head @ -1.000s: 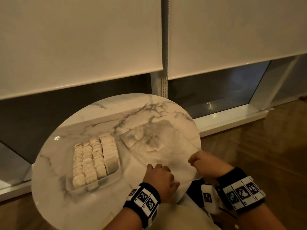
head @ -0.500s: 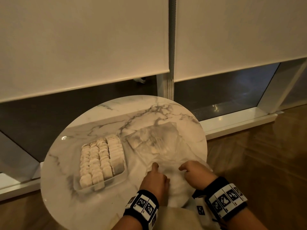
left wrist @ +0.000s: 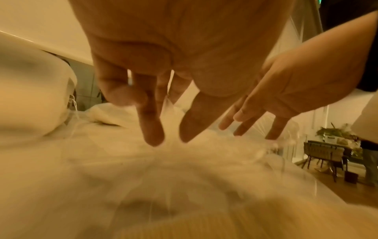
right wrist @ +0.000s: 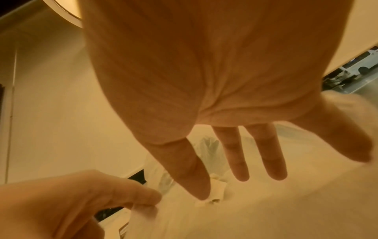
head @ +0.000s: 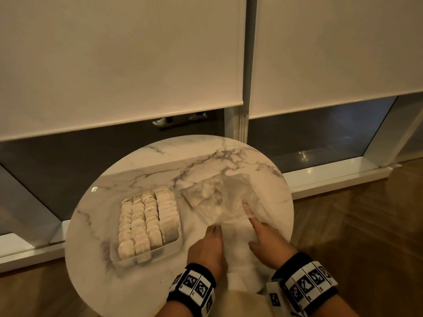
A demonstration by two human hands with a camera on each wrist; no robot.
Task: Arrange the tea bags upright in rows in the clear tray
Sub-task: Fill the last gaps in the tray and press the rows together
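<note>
The clear tray (head: pixel 169 244) sits on the left of the round marble table (head: pixel 142 287), filled with rows of upright tea bags (head: pixel 146 220). To its right lies a crumpled clear plastic bag (head: pixel 219 195) with a few pale tea bags (head: pixel 206 193) inside. My left hand (head: pixel 212 232) pinches the bag's near edge and lifts it. With fingers straight, my right hand (head: pixel 251 216) reaches into the bag's mouth, its fingertips showing through the plastic. In the right wrist view, a tea bag (right wrist: pixel 217 189) lies just beyond my right thumb (right wrist: pixel 196 181), not gripped.
Behind the table are lowered roller blinds (head: pixel 119 65) and a low white window sill (head: pixel 338 177). A wooden floor (head: pixel 366 225) lies to the right. The tray's near end stands close to my left wrist.
Both hands moved forward from the table's near edge to the plastic bag. My left hand took hold of the bag's edge, and my right hand uncurled and slid inside.
</note>
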